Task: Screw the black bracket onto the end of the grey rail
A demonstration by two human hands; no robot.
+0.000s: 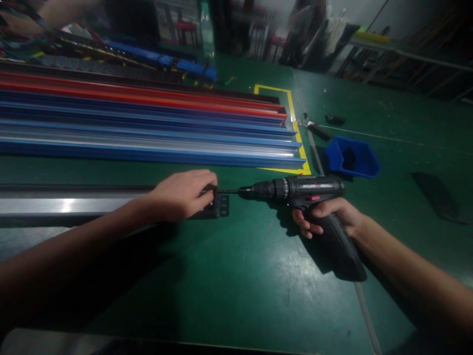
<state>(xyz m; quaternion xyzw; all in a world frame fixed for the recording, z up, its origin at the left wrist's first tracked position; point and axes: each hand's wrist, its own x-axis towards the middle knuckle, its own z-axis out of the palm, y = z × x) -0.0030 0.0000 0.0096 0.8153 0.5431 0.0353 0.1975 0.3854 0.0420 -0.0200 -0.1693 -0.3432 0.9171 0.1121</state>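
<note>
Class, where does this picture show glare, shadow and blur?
Head view: glare streaks the silver bar and whitens the green table below the drill; head view: dark shadow lies below the left arm; head view: the background stools look blurred.

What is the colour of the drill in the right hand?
The drill is mostly black, as the head view shows.
</note>
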